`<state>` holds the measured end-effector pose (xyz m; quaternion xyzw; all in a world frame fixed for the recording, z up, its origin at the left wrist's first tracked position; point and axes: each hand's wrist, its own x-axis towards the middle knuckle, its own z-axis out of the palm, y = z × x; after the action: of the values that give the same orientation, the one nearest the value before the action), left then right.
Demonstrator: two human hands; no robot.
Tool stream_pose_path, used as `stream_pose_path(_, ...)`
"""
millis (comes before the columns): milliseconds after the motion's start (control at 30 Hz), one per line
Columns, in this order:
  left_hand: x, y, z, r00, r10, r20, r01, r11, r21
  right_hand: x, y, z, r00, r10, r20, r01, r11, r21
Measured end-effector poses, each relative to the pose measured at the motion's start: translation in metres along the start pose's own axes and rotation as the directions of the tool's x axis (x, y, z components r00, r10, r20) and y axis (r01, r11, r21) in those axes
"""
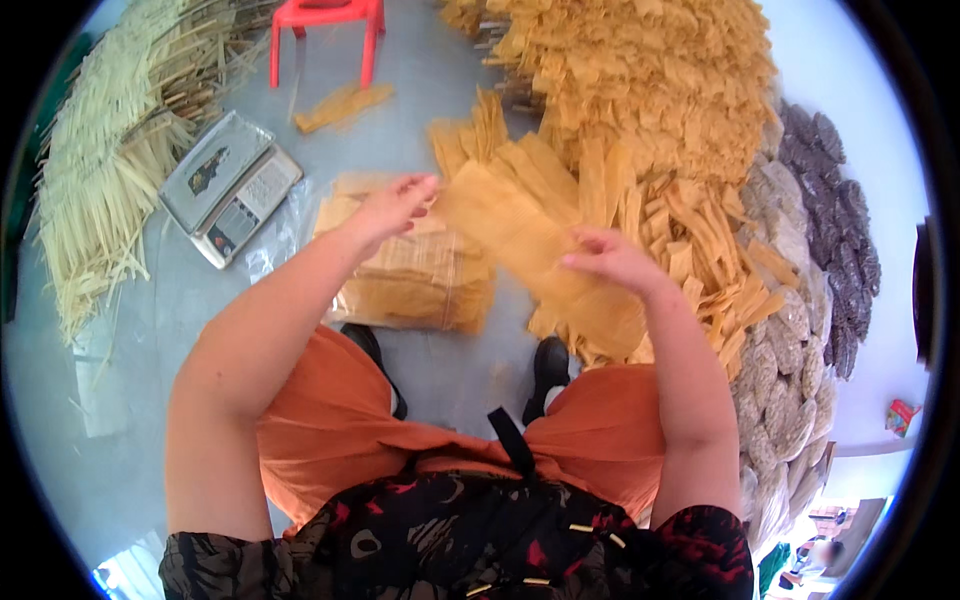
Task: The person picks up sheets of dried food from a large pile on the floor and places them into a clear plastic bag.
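A long flat yellow-brown dried sheet [517,225], perhaps tofu skin, stretches between my hands in the head view. My left hand [401,206] is at the sheet's upper left end, fingers blurred; whether they pinch it cannot be told. Near the sheet's right edge, my right hand [600,251] has its thumb and fingers closed on it. Below my left hand, a clear plastic bag [397,289] filled with similar stacked sheets lies on the floor. Loose sheets [705,247] are heaped to the right of my right hand, and more lie beneath the held one.
A digital scale [232,187] stands on the floor at left, beside pale dried strips [97,180]. A red plastic stool [326,13] is at the top. High stacks of yellow sheets [652,82] and filled bags [784,375] line the right. A person [817,556] is far off at lower right.
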<state>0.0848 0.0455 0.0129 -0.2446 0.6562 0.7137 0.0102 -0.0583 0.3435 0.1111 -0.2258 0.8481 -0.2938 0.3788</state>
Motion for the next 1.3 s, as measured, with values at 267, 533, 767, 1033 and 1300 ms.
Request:
stream_pose_path(267,0.078,-0.088,0.036,0.999,0.04,0.018,-0.039,0.65,0.759,0.024,0.069,-0.019,0.994,-0.077,-0.079,0.082,0.995,0.065)
stream_pose_path(533,0.086,-0.102,0.099,0.984,-0.107,-0.139,0.171,0.405,0.898,0.014,0.085,-0.009,1.0,0.024,-0.006,-0.023,0.998,0.064)
stream_pose_path(767,0.101,-0.104,0.081,0.968,-0.243,-0.067,0.219,0.68,0.7,0.023,0.094,0.003,0.994,0.057,0.096,-0.067,0.992,0.103)
stream_pose_path(1033,0.096,-0.118,0.079,0.984,-0.036,-0.172,0.158,0.61,0.776,0.049,0.089,0.009,0.987,0.084,0.136,-0.104,0.984,0.147)
stream_pose_path(1300,0.109,-0.124,0.064,0.96,-0.273,-0.059,0.263,0.808,0.527,0.058,0.12,0.016,0.99,0.048,0.131,-0.065,0.99,0.128)
